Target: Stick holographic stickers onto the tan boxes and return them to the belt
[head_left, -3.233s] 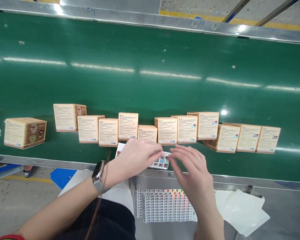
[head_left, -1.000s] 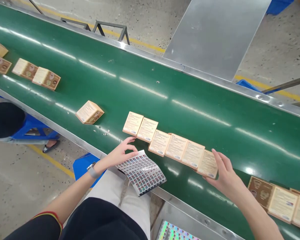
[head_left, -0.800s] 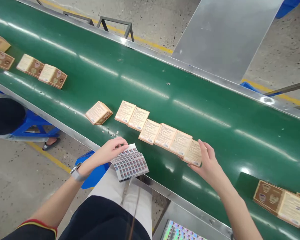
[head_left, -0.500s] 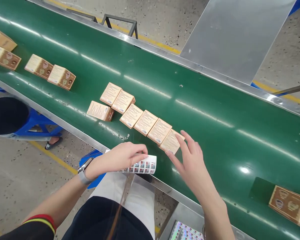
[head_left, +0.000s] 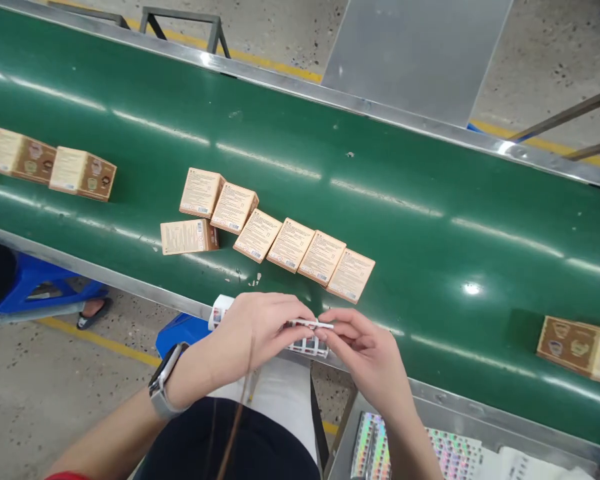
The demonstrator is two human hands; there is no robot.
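Observation:
My left hand [head_left: 260,327] is closed on a curled white sticker sheet [head_left: 310,347] printed with rows of small pictures, held over the belt's near edge. At the sheet's right end the fingertips of my right hand [head_left: 370,350] pinch its edge, close to my left fingertips. Whether a single sticker is between them I cannot make out. Just beyond my hands, a slanting row of small beige boxes [head_left: 351,275] lies with the text sides up. To the left of that row, one box [head_left: 185,237] lies turned, its brown side facing right.
The green conveyor belt [head_left: 410,253] has metal rails. More brown-and-beige boxes lie at the left [head_left: 83,173] and right [head_left: 565,345]. Below right, a metal tray holds shiny sticker sheets [head_left: 455,453]. A person's foot [head_left: 94,310] and a blue stool [head_left: 45,283] are at left.
My right hand has left the end box of the row and come down to the sheet's edge. The view has shifted, and the end box now shows fully.

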